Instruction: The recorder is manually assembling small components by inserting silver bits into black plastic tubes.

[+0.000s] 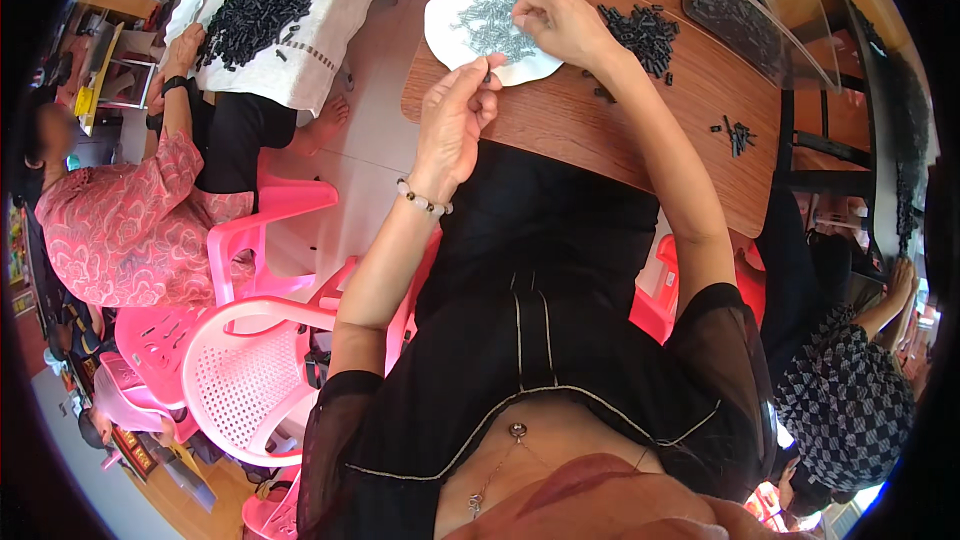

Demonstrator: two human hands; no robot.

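On the wooden table (590,115) lies a white scalloped plate (441,15) with a heap of tiny clear, silvery pieces (488,15) on it. My left hand (458,118) is closed at the plate's near edge, thumb and fingertips pinching a small black piece (487,79). Over the right part of the plate, my right hand (568,28) has its fingers pressed together at the heap. Whatever sits between those fingertips is too small to make out. Beside my right wrist is a pile of short black cylindrical pieces (645,37).
A few thin dark pieces (738,136) lie at the table's right. Clear bins (745,15) of black parts stand behind. To the left, a co-worker in a pink patterned top (135,220) sits by a cloth-covered table (335,0) with another black pile. Pink plastic chairs (245,380) stand near.
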